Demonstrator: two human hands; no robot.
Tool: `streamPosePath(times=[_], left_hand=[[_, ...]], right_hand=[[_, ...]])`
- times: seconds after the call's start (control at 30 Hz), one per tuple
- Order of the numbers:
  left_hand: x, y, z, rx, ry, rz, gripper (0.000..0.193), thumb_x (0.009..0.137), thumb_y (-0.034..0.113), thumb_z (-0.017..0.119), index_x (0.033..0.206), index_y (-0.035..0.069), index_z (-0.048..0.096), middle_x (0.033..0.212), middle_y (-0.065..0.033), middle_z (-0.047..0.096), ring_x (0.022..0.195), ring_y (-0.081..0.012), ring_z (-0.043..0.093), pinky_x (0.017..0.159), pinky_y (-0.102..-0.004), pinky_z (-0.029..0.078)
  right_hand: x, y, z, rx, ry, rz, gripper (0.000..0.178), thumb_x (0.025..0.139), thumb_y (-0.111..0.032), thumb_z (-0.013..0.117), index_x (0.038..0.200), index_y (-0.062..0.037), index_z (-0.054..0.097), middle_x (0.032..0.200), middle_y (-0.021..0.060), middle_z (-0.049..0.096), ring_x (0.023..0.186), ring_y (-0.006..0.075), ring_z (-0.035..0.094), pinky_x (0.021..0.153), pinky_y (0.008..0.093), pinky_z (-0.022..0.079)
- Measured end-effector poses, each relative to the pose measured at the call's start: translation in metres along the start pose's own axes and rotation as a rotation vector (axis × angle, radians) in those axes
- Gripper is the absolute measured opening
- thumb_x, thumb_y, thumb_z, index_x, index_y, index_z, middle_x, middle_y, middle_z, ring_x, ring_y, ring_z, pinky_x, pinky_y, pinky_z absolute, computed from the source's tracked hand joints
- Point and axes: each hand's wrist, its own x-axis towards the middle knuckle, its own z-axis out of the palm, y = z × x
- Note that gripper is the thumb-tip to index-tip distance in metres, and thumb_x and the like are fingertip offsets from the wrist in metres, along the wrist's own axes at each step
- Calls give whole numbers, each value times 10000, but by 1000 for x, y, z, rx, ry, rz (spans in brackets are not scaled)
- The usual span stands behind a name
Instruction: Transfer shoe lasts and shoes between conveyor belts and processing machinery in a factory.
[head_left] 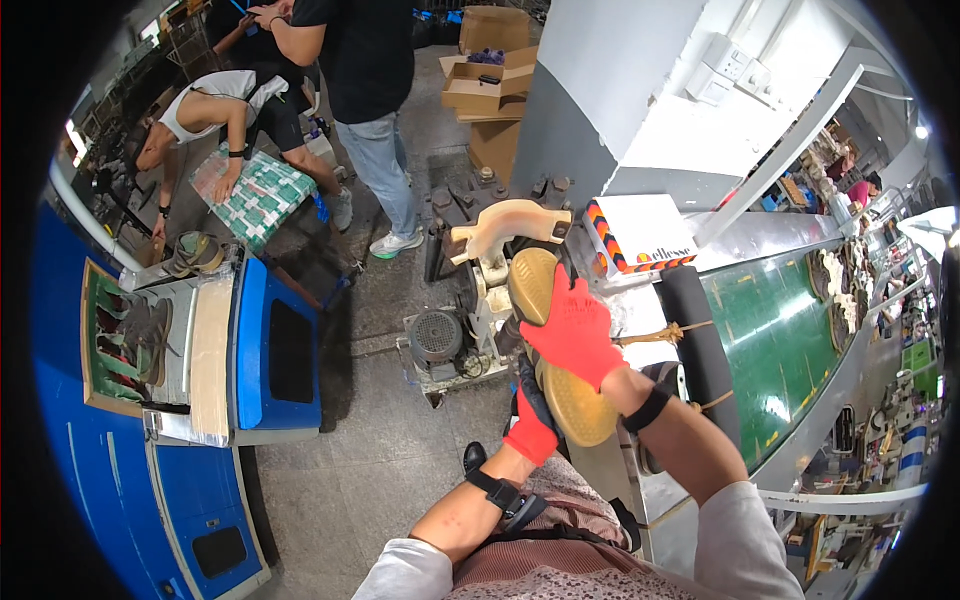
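The single head view looks down and forward from the wearer's brow through a wide fisheye lens, its corners black. The left hand (533,425) and right hand (575,335) lie near, just right of centre; cardboard boxes (490,90) stand farther off, top centre.

The grey floor (350,480) bears a pale machine (488,300) with its motor (437,335), plus stacked cardboard boxes (467,92). Shoes (822,275) line the right side of a green belt (765,320) (glossy, with yellow marks).
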Motion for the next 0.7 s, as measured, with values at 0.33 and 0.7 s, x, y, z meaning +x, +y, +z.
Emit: streamPosePath(times=[0.33,0.7], left_hand=[[-12,-6,-8,175,-168,56,636,1040,539,367,1481,86,436,1463,-92,520,1315,-291,512,1137,-456,385],[-24,-8,3,365,-298,62,628,1064,530,330,1540,121,344,1508,-73,458,1336,-272,481,1118,-432,396]], right_hand=[[-46,39,25,185,130,3,1028,801,-505,726,1536,25,242,1266,272,504,1154,414,546,945,486,472],[-74,27,19,255,229,58,1022,816,-502,722,1560,-13,220,1372,287,458,1228,419,512,978,478,452]])
